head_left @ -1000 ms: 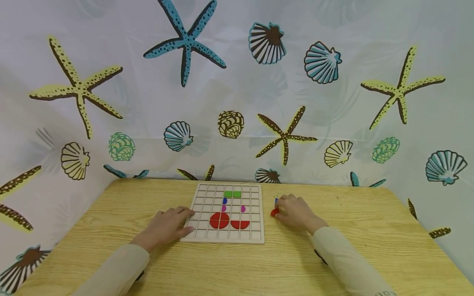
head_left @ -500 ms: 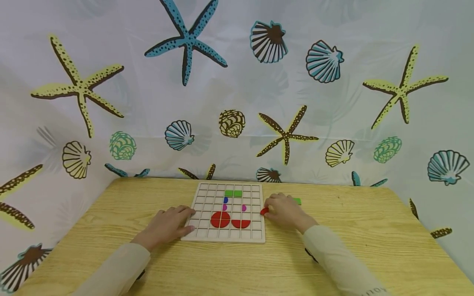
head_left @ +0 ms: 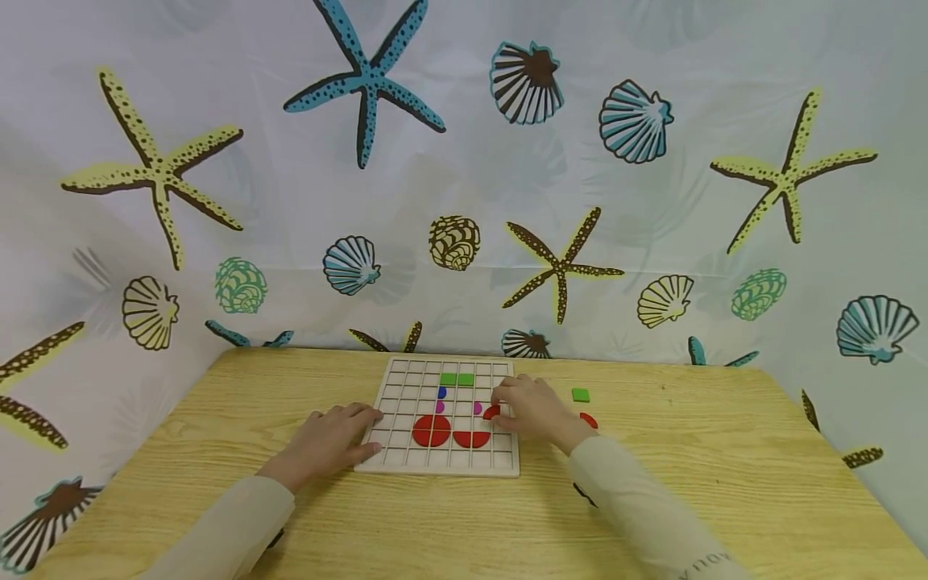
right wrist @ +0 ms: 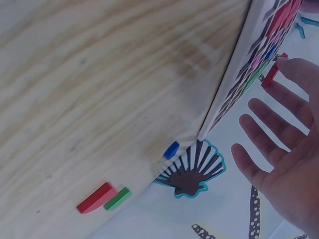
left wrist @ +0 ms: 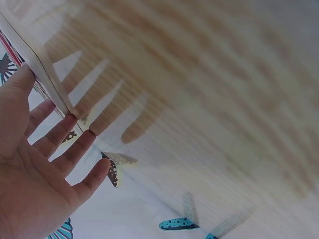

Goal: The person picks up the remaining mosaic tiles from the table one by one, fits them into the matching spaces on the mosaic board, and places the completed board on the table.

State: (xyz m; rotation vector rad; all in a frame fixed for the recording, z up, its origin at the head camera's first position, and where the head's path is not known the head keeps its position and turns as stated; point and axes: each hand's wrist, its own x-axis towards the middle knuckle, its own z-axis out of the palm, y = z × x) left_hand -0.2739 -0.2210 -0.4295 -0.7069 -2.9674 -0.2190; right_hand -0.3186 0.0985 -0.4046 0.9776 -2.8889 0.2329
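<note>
Pinching a flat, curved-edged red piece (head_left: pixel 491 412) between thumb and index finger, the right hand (head_left: pixel 539 409) holds it over the right side of a pale gridded board (head_left: pixel 399 440), just beyond and rightward of a red half-circle (head_left: pixel 470 439); the left hand (head_left: pixel 328 441) touches the board's left edge, fingers spread.

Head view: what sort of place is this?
Probably an indoor tabletop workspace, perhaps a booth: a wood-grain table, a shell-printed sheet behind it and along both sides, and a gridded board bearing colored pieces.
</note>
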